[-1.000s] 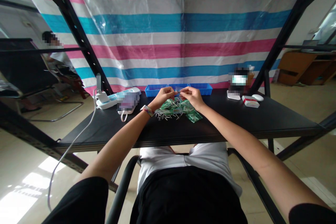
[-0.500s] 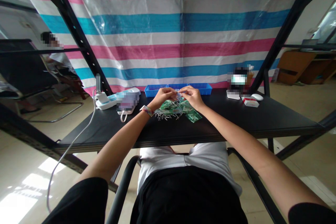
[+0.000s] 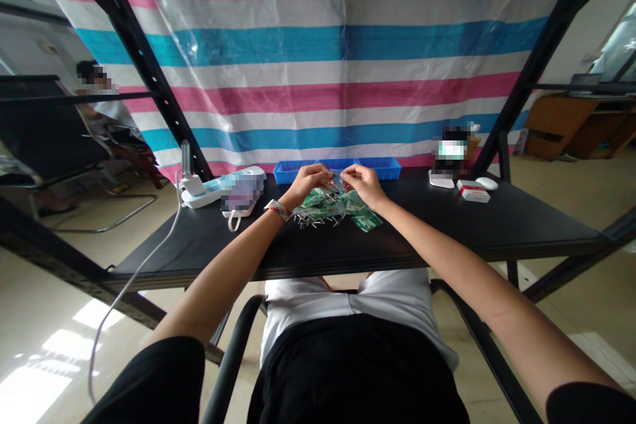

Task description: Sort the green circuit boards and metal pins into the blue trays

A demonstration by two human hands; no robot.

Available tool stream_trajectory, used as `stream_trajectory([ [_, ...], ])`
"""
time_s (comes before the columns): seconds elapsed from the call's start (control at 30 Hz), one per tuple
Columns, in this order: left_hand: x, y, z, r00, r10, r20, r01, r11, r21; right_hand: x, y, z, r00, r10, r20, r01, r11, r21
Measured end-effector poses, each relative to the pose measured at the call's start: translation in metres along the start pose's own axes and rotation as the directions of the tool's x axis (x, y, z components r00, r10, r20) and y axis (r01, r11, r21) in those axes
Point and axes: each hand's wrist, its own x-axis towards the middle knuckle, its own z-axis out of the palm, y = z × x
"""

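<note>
Both hands are raised over the middle of the black table, pinching a small clear plastic bag [image 3: 336, 179] between them. My left hand [image 3: 309, 183] is closed on the bag's left side, a woven bracelet on its wrist. Thumb and finger of my right hand [image 3: 366, 185] pinch its right side. What the bag contains is too small to make out. Beneath the hands lies a pile of green-and-clear packets [image 3: 366, 218] mixed with thin, shiny metal pieces that look like rivets [image 3: 318, 219]. My hands hide part of the pile.
A blue divided tray [image 3: 390, 168] stands behind my hands. To the left are a power strip [image 3: 199, 195] with a cable and a blurred phone-like device [image 3: 243, 189]. A small red-and-white box [image 3: 474, 191], a white mouse [image 3: 487, 183] and a stand [image 3: 441, 179] sit right. A person sits far left.
The fingers of my right hand have drawn in and lowered slightly at the bag. My left hand stays in nearly the same place, and the pile looks unchanged.
</note>
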Motion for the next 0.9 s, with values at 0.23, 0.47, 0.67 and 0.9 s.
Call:
stream_trajectory([
  [0.23,-0.003,0.005,0.003,1.000,0.011,-0.018,-0.010,0.999,0.052,0.002,0.002,0.001,0.998,-0.053,0.016,0.053,0.998,-0.028],
  [0.47,0.001,0.003,-0.003,0.986,0.097,-0.137,-0.080,0.989,0.123,-0.001,0.000,0.001,0.999,0.037,0.003,-0.037,0.999,-0.019],
  [0.67,0.010,-0.001,-0.024,0.885,0.153,-0.439,-0.087,0.982,0.166,-0.002,-0.005,-0.001,0.998,0.054,-0.013,-0.054,0.998,-0.013],
  [0.9,0.016,0.000,-0.049,0.726,0.054,-0.686,0.085,0.982,0.167,-0.002,-0.006,0.002,0.999,0.042,-0.018,-0.042,0.999,0.003],
])
